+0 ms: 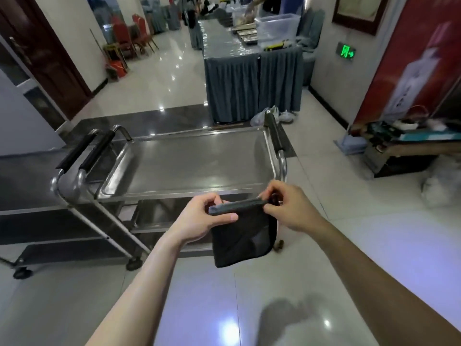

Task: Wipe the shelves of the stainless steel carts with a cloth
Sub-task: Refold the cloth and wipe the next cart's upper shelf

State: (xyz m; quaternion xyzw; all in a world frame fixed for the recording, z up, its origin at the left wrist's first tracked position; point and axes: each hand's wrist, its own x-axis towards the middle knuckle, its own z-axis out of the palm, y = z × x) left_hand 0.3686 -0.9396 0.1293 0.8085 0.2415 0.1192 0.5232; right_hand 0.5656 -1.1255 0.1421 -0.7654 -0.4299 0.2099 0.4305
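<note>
The left hand (199,218) pinches the left end of the dark cloth (242,240) along its folded top edge, thumb over fingers. The right hand (289,206) pinches the right end. That edge runs left to right, the right end slightly higher, and the rest hangs down toward the tiled floor (249,308). The cloth is held in the air just near of the stainless steel cart's top shelf (194,163), which lies lengthwise left to right. A second cart (37,186) stands at the left.

The cloth (242,236) hangs between the left hand (202,221) and right hand (291,208), before the cart's (194,166) near edge. A 2nd cart (25,186) stands just left. Behind them, a desk (249,83) carries a tub (277,26) near its right edge.
</note>
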